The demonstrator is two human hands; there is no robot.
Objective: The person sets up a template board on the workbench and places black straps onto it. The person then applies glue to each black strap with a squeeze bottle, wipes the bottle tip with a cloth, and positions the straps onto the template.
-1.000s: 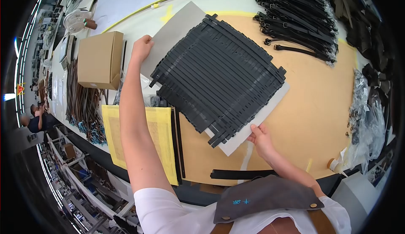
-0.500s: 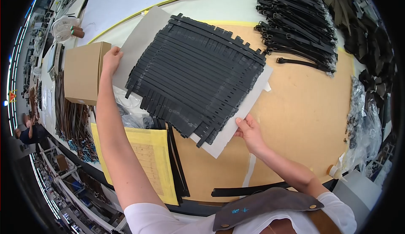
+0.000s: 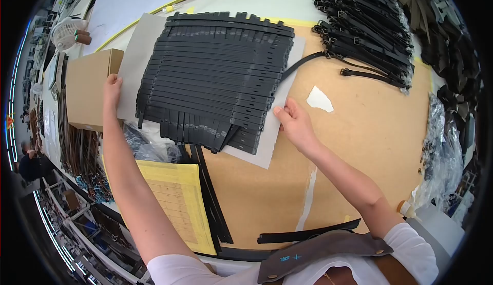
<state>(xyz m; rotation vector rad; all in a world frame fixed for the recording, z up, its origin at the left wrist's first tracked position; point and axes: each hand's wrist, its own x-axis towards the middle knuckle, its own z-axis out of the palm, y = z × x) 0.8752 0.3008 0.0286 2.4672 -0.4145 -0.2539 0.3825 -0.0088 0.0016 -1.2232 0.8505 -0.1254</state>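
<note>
A grey cardboard sheet (image 3: 134, 64) is held between my two hands, over the tan work surface. Rows of black straps (image 3: 210, 74) lie side by side across it, with shorter ones set crosswise along the near edge. My left hand (image 3: 113, 87) grips the sheet's left edge, beside a brown carton. At the right edge my right hand (image 3: 297, 123) pinches the board, thumb on top and fingers underneath. One black strap curves from the sheet's right side towards the pile of buckled straps (image 3: 359, 33).
A brown box (image 3: 90, 87) stands at the left, with brown straps (image 3: 77, 151) hanging beside it. Nearer me lie a yellow-edged panel (image 3: 164, 203) and loose black strips (image 3: 208, 197). Clear plastic bags (image 3: 444, 156) sit at the right. A white scrap (image 3: 320, 99) rests on the tan surface (image 3: 364, 151).
Both hands have shifted the loaded sheet leftward and turned it so the straps run more level. The white scrap on the tan surface has come into fuller view.
</note>
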